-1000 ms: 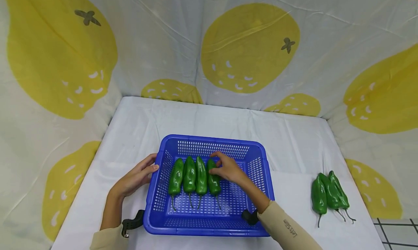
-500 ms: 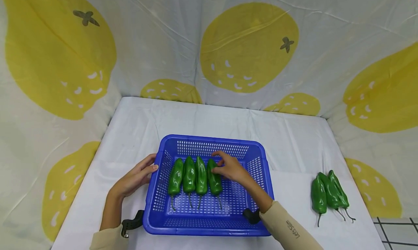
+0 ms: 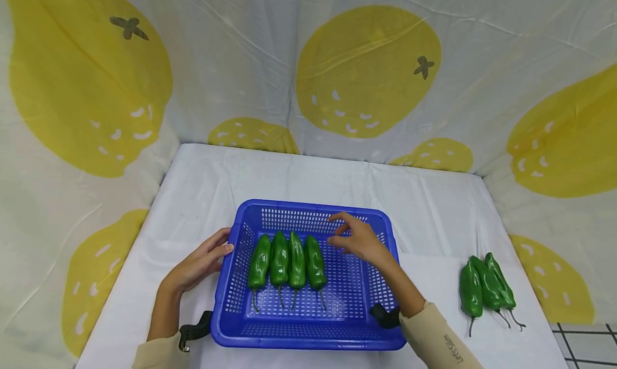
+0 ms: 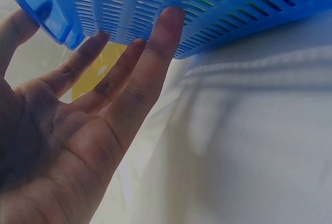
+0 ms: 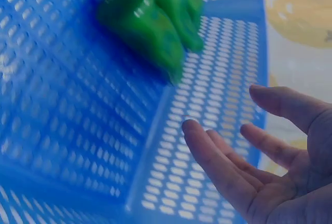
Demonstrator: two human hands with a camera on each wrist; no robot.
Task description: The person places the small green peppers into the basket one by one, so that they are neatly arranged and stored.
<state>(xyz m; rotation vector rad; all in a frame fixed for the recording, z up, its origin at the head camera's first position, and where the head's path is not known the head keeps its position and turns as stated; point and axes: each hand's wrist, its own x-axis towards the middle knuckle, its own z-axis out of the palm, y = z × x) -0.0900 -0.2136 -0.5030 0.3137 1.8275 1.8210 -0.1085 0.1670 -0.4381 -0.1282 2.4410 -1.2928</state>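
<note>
Several long green peppers (image 3: 279,259) lie side by side in a blue plastic basket (image 3: 308,341), stems towards the near side. The rightmost green pepper (image 3: 315,262) has a small gap to its left. My left hand (image 3: 200,262) touches the basket's left side; in the left wrist view its fairly straight fingers (image 4: 137,81) rest against the slotted outer wall. Over the right part of the basket is my right hand (image 3: 359,240), holding nothing, its fingers loosely bent and apart from the peppers. The right wrist view shows its fingers (image 5: 220,167) spread, below the peppers (image 5: 142,24).
Three more green peppers (image 3: 487,286) lie close together on the white-covered table (image 3: 434,213), right of the basket. Cloth walls with yellow lemon prints (image 3: 368,72) stand behind and at both sides. Black straps (image 3: 195,329) show near both wrists.
My right hand has let go of the rightmost pepper in the basket and moved up and to the right. The left hand and the basket have stayed put.
</note>
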